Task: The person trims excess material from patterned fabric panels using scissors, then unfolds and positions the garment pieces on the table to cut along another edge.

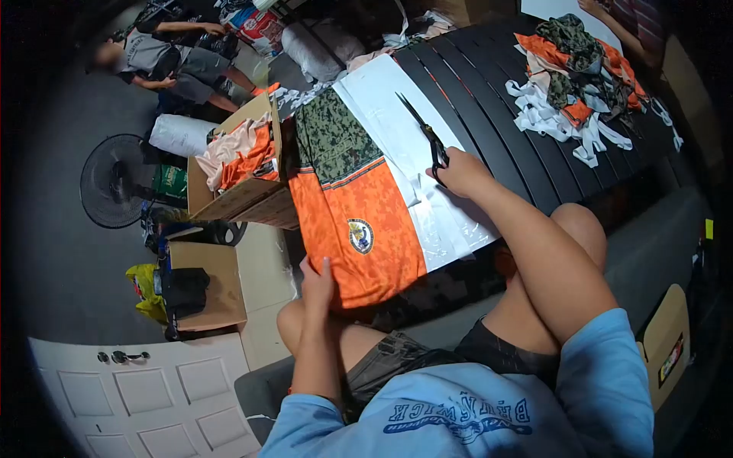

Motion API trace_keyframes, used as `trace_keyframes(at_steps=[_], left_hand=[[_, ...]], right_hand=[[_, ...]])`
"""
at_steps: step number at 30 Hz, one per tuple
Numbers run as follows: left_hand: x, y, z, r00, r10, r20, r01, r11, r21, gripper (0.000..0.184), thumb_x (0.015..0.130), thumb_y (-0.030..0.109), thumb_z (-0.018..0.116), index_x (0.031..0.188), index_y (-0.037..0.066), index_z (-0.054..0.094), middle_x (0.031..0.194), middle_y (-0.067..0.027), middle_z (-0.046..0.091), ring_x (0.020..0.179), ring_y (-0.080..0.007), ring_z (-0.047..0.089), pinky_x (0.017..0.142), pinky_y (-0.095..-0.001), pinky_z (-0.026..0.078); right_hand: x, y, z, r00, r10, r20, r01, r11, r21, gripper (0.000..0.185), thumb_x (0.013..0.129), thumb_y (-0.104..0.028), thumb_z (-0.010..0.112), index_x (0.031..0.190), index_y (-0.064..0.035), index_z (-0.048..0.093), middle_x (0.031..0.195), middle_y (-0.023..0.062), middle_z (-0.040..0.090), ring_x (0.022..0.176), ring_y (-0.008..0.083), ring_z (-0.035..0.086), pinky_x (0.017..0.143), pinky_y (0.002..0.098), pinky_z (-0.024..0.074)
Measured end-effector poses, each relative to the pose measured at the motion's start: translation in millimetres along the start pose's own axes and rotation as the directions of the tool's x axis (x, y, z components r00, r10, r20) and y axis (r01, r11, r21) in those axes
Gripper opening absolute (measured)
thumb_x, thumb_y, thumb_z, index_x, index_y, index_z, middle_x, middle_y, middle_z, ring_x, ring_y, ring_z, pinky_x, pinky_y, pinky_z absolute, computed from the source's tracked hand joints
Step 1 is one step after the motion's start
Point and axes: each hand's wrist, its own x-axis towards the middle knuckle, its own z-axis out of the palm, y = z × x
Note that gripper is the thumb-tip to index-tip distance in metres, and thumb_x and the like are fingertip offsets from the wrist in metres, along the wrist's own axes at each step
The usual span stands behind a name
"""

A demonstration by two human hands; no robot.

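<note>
I can make out "WICK" on the blue shirt (473, 408); the garment's crest (360, 236) is too small to read. The orange-and-camouflage garment (357, 200) lies between my hands: left (318, 282) pinching its edge, right (463, 174) gripping black scissors (431, 137).

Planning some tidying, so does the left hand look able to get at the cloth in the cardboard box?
Probably yes: the cardboard box stands open and nothing seems to cover its cloth, though the left hand would have to leave the orange garment.

A light-blue short-sleeved shirt (489, 389) bears navy lettering (458, 418) above dark shorts (496, 342).
</note>
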Motion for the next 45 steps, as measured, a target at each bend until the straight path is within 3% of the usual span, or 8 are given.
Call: trace_keyframes(at_steps=[10, 17, 18, 24, 30, 32, 35, 45], left_hand=[[-66.6, 91.8, -75.5, 0.962, -0.185, 0.2, -0.026, 0.667, 0.744, 0.041, 0.102, 0.037, 0.053, 0.098, 0.003, 0.076, 0.094, -0.0208, 0.075, 0.083, -0.044, 0.067, 0.076, -0.0485, 0.052], [-61.9, 50.0, -97.1, 0.901, 0.121, 0.416, -0.396, 0.621, 0.676, 0.037, 0.095, 0.038, 0.064, 0.088, 0.005, 0.077, 0.081, -0.0182, 0.072, 0.075, -0.0383, 0.066, 0.071, -0.0465, 0.052], [-44.9, 67.1, -90.6, 0.918, -0.047, 0.393, -0.293, 0.587, 0.755, 0.038, 0.093, 0.041, 0.065, 0.091, 0.004, 0.075, 0.09, -0.0186, 0.073, 0.078, -0.0374, 0.066, 0.074, -0.0473, 0.053], [117.8, 122.9, 58.5, 0.825, 0.542, 0.158, -0.527, 0.638, 0.562, 0.068, 0.101, 0.058, 0.046, 0.139, 0.003, 0.057, 0.146, -0.0166, 0.057, 0.135, -0.0359, 0.051, 0.11, -0.0501, 0.041], [209.1, 221.5, 172.6, 0.763, 0.488, 0.424, -0.625, 0.725, 0.289, 0.078, 0.102, 0.064, 0.04, 0.156, 0.008, 0.041, 0.165, -0.0182, 0.033, 0.148, -0.0385, 0.035, 0.118, -0.0615, 0.028], [244.9, 235.3, 200.9, 0.492, 0.795, 0.353, -0.655, 0.606, -0.451, 0.066, 0.107, 0.052, 0.042, 0.157, 0.009, 0.042, 0.162, -0.0204, 0.038, 0.148, -0.0378, 0.037, 0.121, -0.0507, 0.03], [225.6, 263.9, 164.2, 0.75, 0.618, 0.235, -0.397, 0.705, -0.588, 0.052, 0.105, 0.034, 0.051, 0.147, 0.004, 0.053, 0.157, -0.0164, 0.048, 0.145, -0.0364, 0.045, 0.117, -0.0476, 0.037], [94.2, 151.9, 129.5, 0.705, 0.68, 0.202, -0.708, 0.656, 0.263, 0.059, 0.1, 0.039, 0.058, 0.15, 0.008, 0.051, 0.158, -0.0167, 0.046, 0.146, -0.0392, 0.041, 0.12, -0.0549, 0.031]], right_hand=[[-6.0, -1.1, -5.0, 0.997, 0.076, -0.004, -0.075, 0.992, 0.098, 0.043, 0.095, -0.036, 0.069, 0.117, 0.0011, 0.066, 0.105, 0.0203, 0.074, 0.096, 0.0382, 0.071, 0.086, 0.0465, 0.0562], [-3.7, -1.4, -7.5, 0.995, 0.094, 0.042, -0.096, 0.993, 0.07, 0.044, 0.095, -0.038, 0.069, 0.115, 0.0008, 0.066, 0.103, 0.0197, 0.073, 0.094, 0.0372, 0.071, 0.084, 0.0455, 0.056], [-3.6, -2.2, -5.5, 0.996, 0.087, 0.034, -0.089, 0.995, 0.038, 0.045, 0.095, -0.041, 0.069, 0.112, 0.0005, 0.066, 0.1, 0.0187, 0.073, 0.091, 0.036, 0.071, 0.082, 0.0449, 0.0556], [-6.3, -4.7, 7.3, 0.998, 0.062, 0.023, -0.062, 0.998, -0.03, 0.046, 0.094, -0.04, 0.07, 0.114, 0.0007, 0.066, 0.103, 0.0207, 0.073, 0.094, 0.038, 0.071, 0.085, 0.047, 0.0557], [-0.3, -2.6, 6.3, 0.996, 0.083, 0.015, -0.082, 0.996, -0.021, 0.05, 0.094, -0.049, 0.07, 0.106, -0.0005, 0.065, 0.095, 0.0168, 0.071, 0.086, 0.0345, 0.069, 0.078, 0.0449, 0.0545], [7.1, -4.5, -0.8, 0.995, 0.098, 0.025, -0.097, 0.995, -0.022, 0.05, 0.094, -0.049, 0.07, 0.106, -0.0006, 0.065, 0.094, 0.0166, 0.071, 0.085, 0.0344, 0.069, 0.078, 0.0449, 0.0545], [6.2, -4.6, -5.3, 0.987, 0.125, 0.098, -0.126, 0.992, 0.003, 0.05, 0.095, -0.05, 0.069, 0.104, -0.0011, 0.065, 0.092, 0.0161, 0.071, 0.083, 0.0341, 0.07, 0.077, 0.0447, 0.0544], [10.0, -5.8, -4.5, 0.994, 0.047, 0.097, -0.039, 0.995, -0.087, 0.051, 0.095, -0.053, 0.07, 0.096, -0.003, 0.061, 0.079, 0.0109, 0.067, 0.065, 0.0273, 0.066, 0.064, 0.0399, 0.0542]])
